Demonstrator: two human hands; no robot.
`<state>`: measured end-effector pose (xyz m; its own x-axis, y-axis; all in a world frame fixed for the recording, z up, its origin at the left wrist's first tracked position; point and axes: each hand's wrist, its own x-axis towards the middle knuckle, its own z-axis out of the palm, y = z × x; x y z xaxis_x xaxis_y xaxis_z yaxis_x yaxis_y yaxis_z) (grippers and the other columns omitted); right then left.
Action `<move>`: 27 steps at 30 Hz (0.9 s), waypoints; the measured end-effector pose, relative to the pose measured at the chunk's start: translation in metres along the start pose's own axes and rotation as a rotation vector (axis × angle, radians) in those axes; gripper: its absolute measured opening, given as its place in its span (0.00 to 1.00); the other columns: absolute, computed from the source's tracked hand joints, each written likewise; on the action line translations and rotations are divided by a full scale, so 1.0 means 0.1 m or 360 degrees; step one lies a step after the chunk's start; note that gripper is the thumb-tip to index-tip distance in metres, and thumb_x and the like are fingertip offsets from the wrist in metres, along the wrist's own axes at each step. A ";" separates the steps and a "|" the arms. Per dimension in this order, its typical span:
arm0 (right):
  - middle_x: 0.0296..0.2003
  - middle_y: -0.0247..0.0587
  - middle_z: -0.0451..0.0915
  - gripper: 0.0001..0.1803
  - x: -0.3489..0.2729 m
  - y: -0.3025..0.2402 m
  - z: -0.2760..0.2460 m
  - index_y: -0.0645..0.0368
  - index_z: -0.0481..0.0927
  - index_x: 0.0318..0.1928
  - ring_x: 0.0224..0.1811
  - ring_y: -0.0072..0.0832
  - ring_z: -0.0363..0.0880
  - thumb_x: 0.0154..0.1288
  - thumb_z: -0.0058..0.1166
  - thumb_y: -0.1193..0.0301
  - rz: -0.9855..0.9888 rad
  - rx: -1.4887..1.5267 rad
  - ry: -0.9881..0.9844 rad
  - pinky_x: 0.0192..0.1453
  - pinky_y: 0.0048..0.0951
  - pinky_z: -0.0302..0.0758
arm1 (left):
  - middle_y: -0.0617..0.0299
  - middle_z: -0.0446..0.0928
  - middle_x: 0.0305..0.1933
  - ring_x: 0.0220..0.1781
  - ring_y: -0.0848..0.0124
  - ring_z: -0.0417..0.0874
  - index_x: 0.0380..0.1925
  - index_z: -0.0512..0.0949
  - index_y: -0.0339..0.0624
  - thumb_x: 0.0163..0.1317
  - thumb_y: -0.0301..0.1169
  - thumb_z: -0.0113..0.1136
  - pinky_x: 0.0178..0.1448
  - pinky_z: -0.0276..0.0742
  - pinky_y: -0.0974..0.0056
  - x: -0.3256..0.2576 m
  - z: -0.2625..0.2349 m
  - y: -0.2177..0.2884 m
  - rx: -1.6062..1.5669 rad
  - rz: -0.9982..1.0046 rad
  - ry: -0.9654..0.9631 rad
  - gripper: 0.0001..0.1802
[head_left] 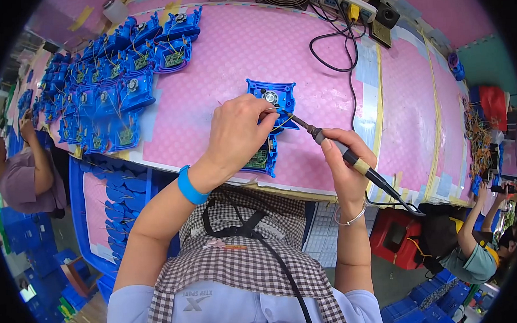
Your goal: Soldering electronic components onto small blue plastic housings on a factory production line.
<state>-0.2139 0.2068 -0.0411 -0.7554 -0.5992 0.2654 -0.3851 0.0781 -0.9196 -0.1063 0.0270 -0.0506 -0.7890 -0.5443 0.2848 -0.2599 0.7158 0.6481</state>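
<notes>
the left hand [240, 127] is closed at thumb and forefinger, seemingly pinching a thin wire [283, 123]. the blue housing [288, 93] lies on the pink table [213, 59], at 2 o'clock from that hand and partly under its fingertips; its round speaker [270, 97] shows there, a green circuit board [259, 159] at 5 o'clock. the right hand [351, 160] grips a soldering iron [359, 164], tip toward 10 o'clock, near the wire; contact is too small to tell. more blue housings [137, 89] sit at 10 o'clock from the left hand.
</notes>
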 end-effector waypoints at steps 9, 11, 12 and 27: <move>0.28 0.35 0.80 0.08 -0.04 0.00 -0.07 0.64 0.85 0.38 0.29 0.19 0.74 0.56 0.63 0.78 0.0138 0.0042 0.0079 0.33 0.20 0.68 | 0.55 0.82 0.28 0.27 0.63 0.83 0.28 0.85 0.38 0.52 0.28 0.67 0.31 0.76 0.62 -0.01 0.01 0.00 -0.0010 0.0001 0.0018 0.05; 0.28 0.34 0.79 0.08 -0.04 0.02 -0.09 0.64 0.85 0.39 0.29 0.18 0.73 0.57 0.63 0.78 0.0143 0.0068 0.0095 0.33 0.19 0.67 | 0.55 0.82 0.28 0.27 0.62 0.83 0.28 0.85 0.39 0.52 0.28 0.67 0.31 0.76 0.61 -0.01 0.01 0.01 -0.0009 0.0004 0.0020 0.05; 0.28 0.34 0.79 0.08 -0.05 0.03 -0.09 0.64 0.85 0.39 0.29 0.18 0.73 0.57 0.63 0.78 0.0155 0.0059 0.0097 0.33 0.19 0.67 | 0.55 0.82 0.28 0.28 0.62 0.83 0.28 0.85 0.39 0.52 0.29 0.67 0.31 0.76 0.61 -0.01 0.01 0.01 -0.0007 -0.0005 0.0014 0.06; 0.31 0.34 0.80 0.08 -0.11 0.10 -0.18 0.65 0.84 0.40 0.30 0.16 0.74 0.59 0.62 0.78 0.0180 0.0123 0.0172 0.33 0.18 0.67 | 0.51 0.80 0.29 0.32 0.53 0.82 0.26 0.83 0.40 0.54 0.31 0.63 0.35 0.76 0.51 0.00 0.01 0.01 -0.0038 -0.0080 -0.0050 0.07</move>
<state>-0.2187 0.2285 -0.0486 -0.8457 -0.5007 0.1846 -0.2556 0.0764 -0.9638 -0.1066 0.0280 -0.0507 -0.7926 -0.5649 0.2295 -0.2864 0.6771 0.6779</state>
